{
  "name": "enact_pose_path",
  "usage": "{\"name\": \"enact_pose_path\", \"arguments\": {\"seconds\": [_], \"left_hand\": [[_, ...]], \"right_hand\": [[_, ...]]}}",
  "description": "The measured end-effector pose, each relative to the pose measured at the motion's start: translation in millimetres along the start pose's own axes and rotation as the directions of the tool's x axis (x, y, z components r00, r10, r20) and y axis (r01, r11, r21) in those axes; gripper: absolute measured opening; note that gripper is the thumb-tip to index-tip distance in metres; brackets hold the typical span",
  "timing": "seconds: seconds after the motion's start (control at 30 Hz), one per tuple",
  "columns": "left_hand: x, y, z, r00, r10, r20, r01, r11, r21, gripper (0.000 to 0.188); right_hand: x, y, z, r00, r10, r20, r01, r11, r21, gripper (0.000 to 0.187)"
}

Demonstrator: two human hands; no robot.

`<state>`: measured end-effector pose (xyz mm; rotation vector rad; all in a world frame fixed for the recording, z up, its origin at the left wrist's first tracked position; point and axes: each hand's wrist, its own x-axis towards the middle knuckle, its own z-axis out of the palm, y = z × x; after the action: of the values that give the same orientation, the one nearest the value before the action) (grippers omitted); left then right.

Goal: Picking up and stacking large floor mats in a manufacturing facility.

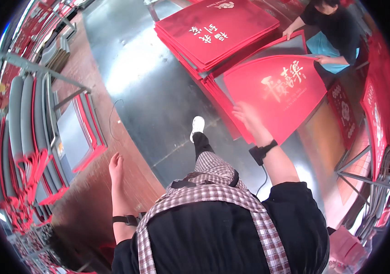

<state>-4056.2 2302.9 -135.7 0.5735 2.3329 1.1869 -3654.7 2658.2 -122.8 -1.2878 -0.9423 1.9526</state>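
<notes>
My right hand [248,117] reaches over the left edge of a red floor mat [291,107] with pale printed lettering. Its fingers are spread and slightly blurred, with nothing seen in them; whether they touch the mat I cannot tell. The mat bows upward, its far edge lifted by a co-worker's hand [327,60]. That person's other hand [288,33] is at a second, grey-backed mat [291,44] behind it. Low on my left side, my left hand [116,165] hangs away from everything, its fingers loosely bent and holding nothing.
A tall stack of red mats [218,27] stands ahead. On the left, a metal rack [44,73] holds several folded grey and red mats [26,118]. More red mats [375,118] hang on a frame at the right. A thin cable [114,114] lies on the floor [147,100].
</notes>
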Motion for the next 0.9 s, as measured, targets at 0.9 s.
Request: {"name": "enact_pose_path", "arguments": {"seconds": [0.9], "left_hand": [[514.6,393.0,391.6,-0.041,0.158,0.987,-0.946,0.313,-0.089,0.071]], "right_hand": [[366.9,-40.8,178.1,0.598,-0.014,-0.801,0.523,0.765,0.377,0.04]]}}
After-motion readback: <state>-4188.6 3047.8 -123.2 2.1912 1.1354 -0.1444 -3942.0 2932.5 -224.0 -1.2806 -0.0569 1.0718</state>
